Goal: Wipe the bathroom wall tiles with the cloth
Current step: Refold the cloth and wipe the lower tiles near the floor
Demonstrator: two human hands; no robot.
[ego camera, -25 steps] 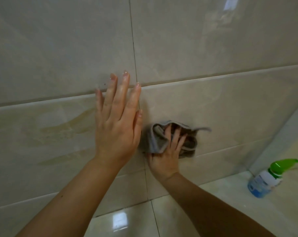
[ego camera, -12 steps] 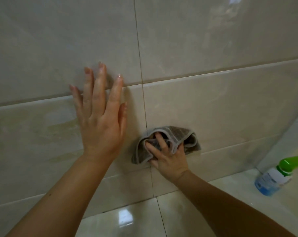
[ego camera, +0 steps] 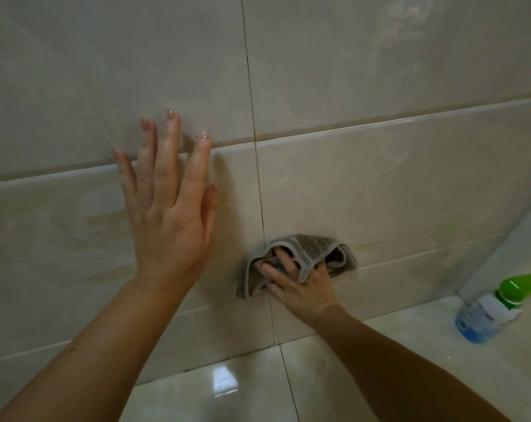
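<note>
Head view looks down two bare forearms to a wall of large, glossy beige wall tiles [ego camera: 380, 184]. The left hand [ego camera: 169, 220] lies flat on the wall, wide open, palm to the tile and back toward the camera. Its fingers [ego camera: 163, 153] are straight and slightly fanned, and the tips reach just over a horizontal joint onto the tile above. It holds nothing.

Below and to the right of it, across a dark vertical grout line [ego camera: 259, 184], the right hand [ego camera: 300, 287] holds a grey cloth [ego camera: 313, 251] against the wall. The cloth is bunched, with a paler hem. It arches over the top of this hand, and one flap hangs down on the side toward the left hand, right at the grout line. Two fingers [ego camera: 284, 258] show among the folds, the others are covered by the fabric, and the thumb lies along the flap's lower edge. How hard the hand presses I cannot tell.

The two hands are apart, with bare tile between them. Under the right hand the wall meets a shiny tiled floor [ego camera: 227, 391]. Well off to the right of that hand, a spray bottle [ego camera: 489, 312] with a green head and clear blue body lies tilted on the floor.
</note>
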